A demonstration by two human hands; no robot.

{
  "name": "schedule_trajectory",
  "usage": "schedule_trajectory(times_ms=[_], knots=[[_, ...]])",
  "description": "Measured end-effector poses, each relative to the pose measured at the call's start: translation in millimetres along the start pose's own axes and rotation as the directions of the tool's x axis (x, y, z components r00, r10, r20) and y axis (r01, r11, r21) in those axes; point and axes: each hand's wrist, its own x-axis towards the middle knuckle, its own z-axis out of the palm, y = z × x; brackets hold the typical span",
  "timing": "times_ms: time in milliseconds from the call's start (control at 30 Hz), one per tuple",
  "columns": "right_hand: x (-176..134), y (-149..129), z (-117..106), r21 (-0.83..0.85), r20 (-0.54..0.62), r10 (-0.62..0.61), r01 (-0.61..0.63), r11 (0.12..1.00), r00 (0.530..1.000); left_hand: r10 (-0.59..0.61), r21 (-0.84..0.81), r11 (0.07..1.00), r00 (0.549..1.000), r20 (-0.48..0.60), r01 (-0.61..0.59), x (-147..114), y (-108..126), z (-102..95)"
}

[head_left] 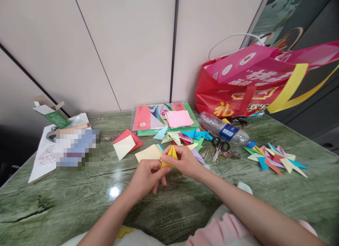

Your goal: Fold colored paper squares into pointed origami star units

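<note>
A small yellow folded paper (172,153) is pinched between both hands above the table. My left hand (148,173) grips its lower end with thumb and fingers, the other fingertips curled below. From the right, my right hand (184,161) holds the upper part, its thumb lying across the folds. Just behind the hands lie cream paper squares (147,153) and several folded paper pieces, among them a blue one (196,134) and a lilac one (198,155). The hands partly cover this pile.
Black-handled scissors (220,145) and a plastic bottle (225,129) lie to the right, near joined paper stars (277,159). Behind are pink squares (180,118) on a paper pack (148,118) and a red bag (212,92). Red and cream sheets (124,147) and a green-white box (57,118) sit left.
</note>
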Motion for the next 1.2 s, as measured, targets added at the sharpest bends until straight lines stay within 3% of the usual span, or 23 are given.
schedule_trajectory(times_ms=[267, 533, 867, 1033, 1200], knots=[[1, 5, -2, 0.091, -0.036, 0.034, -0.031, 0.995, 0.999, 0.0, -0.054, 0.999, 0.998, 0.058, 0.003, 1, -1, 1.5], [4, 11, -2, 0.231, 0.082, 0.09, -0.107, 0.967, 0.993, -0.015, -0.22, 0.975, 0.997, -0.079, -0.002, 3, 0, -4.0], [5, 13, -3, 0.377, 0.056, 0.189, -0.196, 0.905, 0.98, 0.047, -0.153, 0.987, 0.998, -0.033, -0.052, 4, 2, -1.5], [11, 14, -14, 0.414, -0.104, 0.211, -0.15, 0.898, 0.972, 0.065, -0.153, 0.984, 0.988, -0.138, -0.086, 5, 2, -9.6], [20, 24, -37, 0.415, -0.322, 0.244, -0.095, 0.905, 0.915, 0.125, 0.019, 0.992, 0.925, -0.36, -0.127, 9, -8, -20.1]])
